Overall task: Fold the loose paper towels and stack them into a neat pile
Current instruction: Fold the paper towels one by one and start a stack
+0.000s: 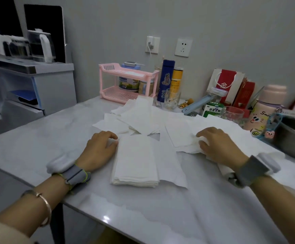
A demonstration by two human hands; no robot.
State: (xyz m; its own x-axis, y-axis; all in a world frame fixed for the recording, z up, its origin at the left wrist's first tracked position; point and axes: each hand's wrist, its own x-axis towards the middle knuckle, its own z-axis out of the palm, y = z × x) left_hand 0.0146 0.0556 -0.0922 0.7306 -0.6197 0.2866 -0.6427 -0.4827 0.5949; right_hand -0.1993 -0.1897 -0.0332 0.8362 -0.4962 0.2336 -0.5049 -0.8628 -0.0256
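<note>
A: Where is the folded pile?

B: Pile (136,159) sits on the table (37,138), front centre, on top of a stray sheet (175,173) that sticks out at its right. Unfolded towels (136,117) lie heaped behind it

A: Hands?

B: Left hand (99,148): fingers bent, tips against the pile's left edge; cannot tell if they pinch a layer. Right hand (217,145): fingers curled, bunching a loose sheet (182,136) just right of the pile

A: Step in hand?

B: Likely picking up the next sheet to fold

A: How to do it well?

B: Flatten the bunched part first, match corners before creasing, and fold to the pile's width. Brace the pile with the left hand so the edges stay square when the sheet lands
</note>
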